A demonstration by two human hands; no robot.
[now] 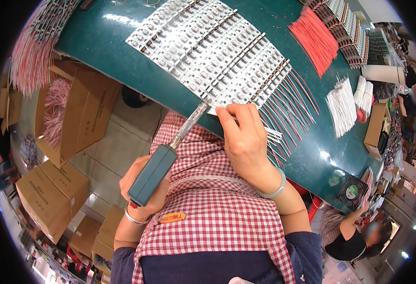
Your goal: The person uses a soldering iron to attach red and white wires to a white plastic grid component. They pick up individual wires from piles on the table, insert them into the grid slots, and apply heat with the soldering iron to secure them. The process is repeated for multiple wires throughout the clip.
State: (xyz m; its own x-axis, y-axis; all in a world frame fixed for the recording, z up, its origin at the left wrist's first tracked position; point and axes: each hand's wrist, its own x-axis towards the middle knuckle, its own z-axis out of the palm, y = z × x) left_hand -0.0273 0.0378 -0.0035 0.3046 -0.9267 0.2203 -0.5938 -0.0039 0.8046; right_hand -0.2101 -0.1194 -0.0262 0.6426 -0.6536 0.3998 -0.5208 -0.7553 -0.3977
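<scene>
At the near edge of the green surface (137,71), your right hand (246,137) pinches the ends of white wires (275,136) between thumb and fingertips. Your left hand (144,187) wraps tight around the blue-grey handle of a soldering iron (163,158), its metal shaft slanting up so the tip sits just beside the right fingertips. Beyond them lies a wide mat of small white modules (212,47) in rows, red and white leads trailing toward you. Farther right rest a red wire bundle (314,38) and white wire bundles (343,106). Cardboard boxes (77,118) stand on the floor at left.
</scene>
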